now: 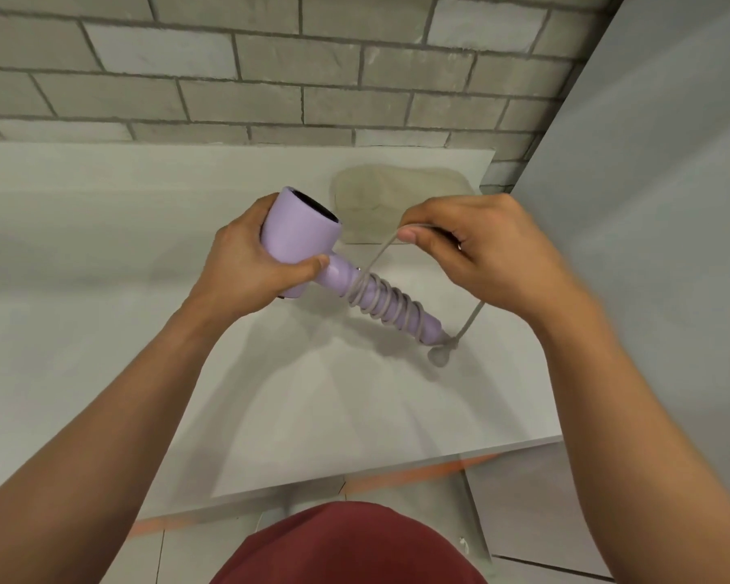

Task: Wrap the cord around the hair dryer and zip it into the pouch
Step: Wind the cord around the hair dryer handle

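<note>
While the left hand (245, 263) grips the lilac hair dryer (300, 238) by its barrel, fingers curled behind it and thumb pressed where barrel meets handle, the dryer is held in the air above the pale worktop (102, 255), its dark mouth turned to the far side and its handle slanting down to the near right; the grey cord (355, 297) lies in close coils round most of the handle, from just below the barrel nearly to the tip; from the topmost coil a taut strand rises to the right hand (477, 246), which pinches it between thumb and curled forefinger, the other fingers folded in; past that hand the cord drops on the right to the cord's end (439, 356), a blurred grey lump just beside the handle's tip; whether it touches the worktop I cannot tell; the beige pouch (397, 191) lies flat on the worktop at the far side, behind both hands and apart from them, near the grey brick wall (270, 78); its zip is too faint to make out; a grey panel (650, 204) stands on the right; a dark red garment (346, 545) shows at the near edge.
</note>
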`<state>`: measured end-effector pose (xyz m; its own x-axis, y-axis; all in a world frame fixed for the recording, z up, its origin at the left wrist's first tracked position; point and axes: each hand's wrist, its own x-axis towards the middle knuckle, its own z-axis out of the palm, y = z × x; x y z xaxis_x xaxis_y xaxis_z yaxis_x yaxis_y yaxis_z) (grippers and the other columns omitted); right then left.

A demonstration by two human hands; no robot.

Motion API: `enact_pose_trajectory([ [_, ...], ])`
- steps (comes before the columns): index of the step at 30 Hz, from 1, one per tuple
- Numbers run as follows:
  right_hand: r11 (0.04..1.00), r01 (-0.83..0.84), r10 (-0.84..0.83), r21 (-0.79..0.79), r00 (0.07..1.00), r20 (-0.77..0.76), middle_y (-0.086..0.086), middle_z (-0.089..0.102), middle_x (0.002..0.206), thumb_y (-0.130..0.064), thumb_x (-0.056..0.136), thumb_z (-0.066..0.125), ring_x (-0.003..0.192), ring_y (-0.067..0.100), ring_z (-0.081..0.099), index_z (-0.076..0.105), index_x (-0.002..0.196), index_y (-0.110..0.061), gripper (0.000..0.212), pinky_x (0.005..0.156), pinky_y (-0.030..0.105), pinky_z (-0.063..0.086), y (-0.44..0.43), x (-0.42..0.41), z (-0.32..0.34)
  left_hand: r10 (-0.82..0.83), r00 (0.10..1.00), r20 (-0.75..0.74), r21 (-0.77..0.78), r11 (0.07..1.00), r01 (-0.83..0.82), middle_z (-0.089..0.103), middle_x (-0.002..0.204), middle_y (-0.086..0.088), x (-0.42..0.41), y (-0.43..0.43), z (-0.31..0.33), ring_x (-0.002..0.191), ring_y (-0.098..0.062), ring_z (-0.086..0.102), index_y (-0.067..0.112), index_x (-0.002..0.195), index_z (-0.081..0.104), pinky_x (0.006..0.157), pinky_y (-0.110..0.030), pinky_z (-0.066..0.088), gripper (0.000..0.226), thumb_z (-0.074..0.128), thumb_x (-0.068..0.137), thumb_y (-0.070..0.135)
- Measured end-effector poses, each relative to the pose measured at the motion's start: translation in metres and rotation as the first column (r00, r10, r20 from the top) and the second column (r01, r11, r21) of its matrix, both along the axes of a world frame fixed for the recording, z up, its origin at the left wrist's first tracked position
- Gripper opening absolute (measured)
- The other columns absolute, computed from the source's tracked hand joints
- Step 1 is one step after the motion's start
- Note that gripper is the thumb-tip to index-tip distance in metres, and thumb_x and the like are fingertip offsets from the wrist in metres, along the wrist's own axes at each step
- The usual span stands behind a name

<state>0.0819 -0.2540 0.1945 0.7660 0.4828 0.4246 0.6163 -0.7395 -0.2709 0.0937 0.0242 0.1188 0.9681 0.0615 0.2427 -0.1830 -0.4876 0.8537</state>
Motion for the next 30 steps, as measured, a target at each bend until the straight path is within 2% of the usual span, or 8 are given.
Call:
enact_pose_trajectory([
  [5, 0.999, 0.002, 0.000, -0.035, 0.999, 0.046, -0.014, 0.073, 0.090, -0.041, 0.104, 0.055, 0.077, 0.015, 0.064, 0.075, 0.105, -0.030, 0.023, 0.067, 0.045, 0.056, -0.007, 0.010, 0.001, -0.084, 0.996, -0.019, -0.019, 0.996, 0.084, 0.066, 0.111, 0.012, -0.003, 0.004, -0.004, 0.091, -0.002, 0.064, 0.025, 0.134, 0.058, 0.051, -0.015, 0.052, 0.073, 0.094, 0.070, 0.029],
  [10, 0.999, 0.003, -0.001, -0.036, 0.999, 0.047, -0.015, 0.062, 0.082, -0.045, 0.102, 0.059, 0.072, 0.011, 0.054, 0.078, 0.106, -0.027, 0.026, 0.064, 0.045, 0.055, -0.014, 0.021, -0.002, -0.141, 0.989, -0.044, -0.053, 0.989, 0.139, 0.068, 0.102, 0.017, -0.007, 0.009, -0.002, 0.082, 0.002, 0.064, 0.028, 0.123, 0.062, 0.053, -0.016, 0.052, 0.064, 0.088, 0.065, 0.038],
  [14, 1.000, -0.004, 0.005, -0.020, 1.000, 0.022, -0.009, 0.072, 0.085, -0.047, 0.102, 0.061, 0.072, 0.009, 0.054, 0.078, 0.105, -0.025, 0.028, 0.066, 0.043, 0.054, -0.017, 0.031, -0.009, -0.207, 0.976, -0.070, -0.113, 0.974, 0.198, 0.069, 0.091, 0.023, -0.011, 0.010, 0.001, 0.078, 0.002, 0.065, 0.024, 0.119, 0.064, 0.055, -0.017, 0.052, 0.058, 0.089, 0.068, 0.033],
  [17, 1.000, -0.016, 0.015, -0.005, 0.999, -0.033, -0.009, 0.074, 0.090, -0.047, 0.102, 0.061, 0.074, 0.006, 0.056, 0.078, 0.105, -0.027, 0.026, 0.069, 0.041, 0.053, -0.019, 0.036, -0.019, -0.278, 0.957, -0.077, -0.184, 0.948, 0.260, 0.069, 0.089, 0.021, -0.013, 0.008, 0.004, 0.076, -0.001, 0.065, 0.023, 0.117, 0.065, 0.055, -0.019, 0.054, 0.061, 0.086, 0.063, 0.043],
  [20, 0.999, -0.028, 0.030, 0.032, 0.996, -0.087, -0.009, 0.076, 0.094, -0.044, 0.103, 0.062, 0.077, 0.004, 0.057, 0.078, 0.106, -0.025, 0.026, 0.073, 0.034, 0.051, -0.023, 0.037, -0.035, -0.312, 0.947, -0.078, -0.244, 0.927, 0.286, 0.069, 0.092, 0.013, -0.015, 0.008, 0.003, 0.080, -0.011, 0.066, 0.021, 0.118, 0.067, 0.058, -0.031, 0.061, 0.065, 0.083, 0.061, 0.049],
  [25, 0.992, -0.003, 0.024, 0.123, 0.985, -0.169, -0.010, 0.076, 0.100, -0.034, 0.103, 0.065, 0.089, 0.004, 0.067, 0.080, 0.111, -0.020, 0.023, 0.083, 0.022, 0.052, -0.028, 0.032, -0.062, -0.333, 0.942, -0.048, -0.367, 0.883, 0.293, 0.070, 0.089, 0.014, -0.015, 0.003, 0.004, 0.080, -0.011, 0.066, 0.022, 0.110, 0.067, 0.060, -0.029, 0.058, 0.057, 0.083, 0.061, 0.044],
  [28, 0.983, 0.000, 0.034, 0.186, 0.983, -0.180, -0.024, 0.069, 0.098, -0.028, 0.102, 0.066, 0.087, -0.009, 0.063, 0.080, 0.114, -0.016, 0.022, 0.080, 0.008, 0.043, -0.029, 0.029, -0.069, -0.351, 0.935, -0.050, -0.457, 0.840, 0.291, 0.072, 0.091, 0.009, -0.013, 0.001, 0.004, 0.082, -0.015, 0.069, 0.020, 0.108, 0.067, 0.066, -0.031, 0.058, 0.053, 0.083, 0.062, 0.040],
  [30, 0.979, -0.006, 0.040, 0.204, 0.985, -0.166, -0.029, 0.063, 0.092, -0.029, 0.102, 0.065, 0.080, -0.007, 0.060, 0.079, 0.117, -0.016, 0.024, 0.077, 0.006, 0.039, -0.030, 0.027, -0.070, -0.374, 0.927, -0.039, -0.477, 0.822, 0.312, 0.073, 0.093, 0.005, -0.012, 0.000, 0.006, 0.085, -0.019, 0.069, 0.020, 0.109, 0.068, 0.070, -0.033, 0.058, 0.052, 0.082, 0.063, 0.038],
])
